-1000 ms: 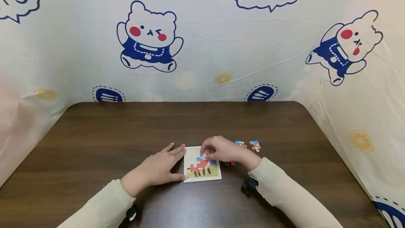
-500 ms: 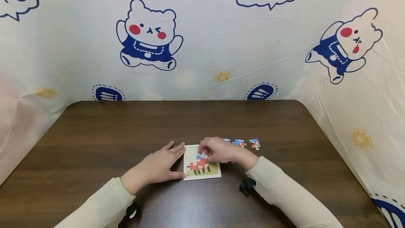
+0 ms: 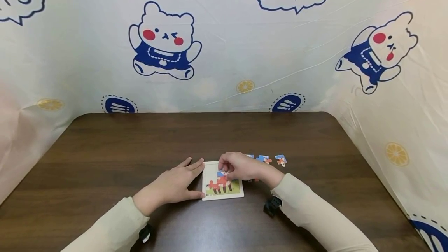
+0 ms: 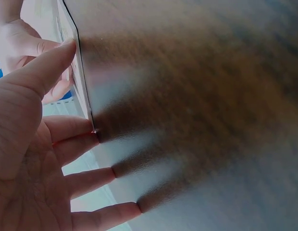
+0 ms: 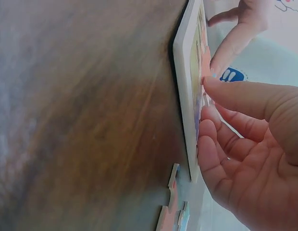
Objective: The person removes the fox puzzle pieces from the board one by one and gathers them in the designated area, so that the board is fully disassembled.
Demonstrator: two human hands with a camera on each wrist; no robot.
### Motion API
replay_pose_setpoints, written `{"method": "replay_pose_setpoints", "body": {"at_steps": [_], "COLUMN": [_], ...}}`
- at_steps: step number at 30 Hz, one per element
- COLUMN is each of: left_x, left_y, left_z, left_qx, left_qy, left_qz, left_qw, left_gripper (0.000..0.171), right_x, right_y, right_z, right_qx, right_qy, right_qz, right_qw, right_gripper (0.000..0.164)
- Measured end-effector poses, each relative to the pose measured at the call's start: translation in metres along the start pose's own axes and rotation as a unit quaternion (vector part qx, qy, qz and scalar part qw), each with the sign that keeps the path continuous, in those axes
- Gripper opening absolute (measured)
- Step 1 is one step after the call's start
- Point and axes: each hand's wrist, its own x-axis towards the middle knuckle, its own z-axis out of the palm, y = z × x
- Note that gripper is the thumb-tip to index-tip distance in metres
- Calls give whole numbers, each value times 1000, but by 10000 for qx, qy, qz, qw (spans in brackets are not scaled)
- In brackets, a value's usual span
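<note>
A white-framed jigsaw puzzle tray [image 3: 223, 197] lies on the table, partly filled with pieces that show a reddish-orange animal with dark legs on green. My left hand [image 3: 175, 186] rests at its left side, with thumb and fingertips touching the edge and the other fingers spread on the table. Over the tray's upper right part, my right hand [image 3: 241, 166] pinches a puzzle piece [image 3: 225, 173] low against the picture. In the right wrist view the thumb and curled fingers [image 5: 214, 144] meet close to the tray, hiding most of that piece.
Several loose puzzle pieces lie right of the tray, such as a blue and orange one [image 3: 281, 160] and another [image 3: 264, 159]; some are partly behind the right hand. The dark wooden table [image 3: 140, 139] reaches back to a printed cloth wall [image 3: 224, 49].
My right hand has shifted slightly left over the tray and holds there, uncovering a loose piece behind it. The left hand keeps its place, and the whole head view wobbles a little.
</note>
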Motion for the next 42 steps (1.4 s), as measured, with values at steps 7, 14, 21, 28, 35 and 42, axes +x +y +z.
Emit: {"method": "replay_pose_setpoints", "body": {"at_steps": [7,14,21,28,35,42], "left_x": [-1,-1,-2,-1,-1,-2], "left_y": [1,1,2,2,1,0], "left_z": [1,2,1,0,1,1], "left_qx": [26,71,62,25,19,47], "left_qy": [-36,16,4,-14,-39,5], "left_qz": [-35,1,-3,-13,-44,-48], "left_qw": [10000,10000,10000,10000,10000,10000], "left_gripper": [87,86,86,86,86,86], "right_x": [2,1,-1,-3,-7,-12], "right_y": [2,1,1,1,7,14], "right_z": [1,0,-3,-9,-11,-14], "right_qx": [436,647,943,900,796,668], "right_qy": [33,3,132,226,285,342], "right_qz": [-6,-133,-221,-198,-270,-304], "right_qw": [9990,9978,9952,9955,9961,9967], "right_gripper": [14,11,13,12,11,9]}}
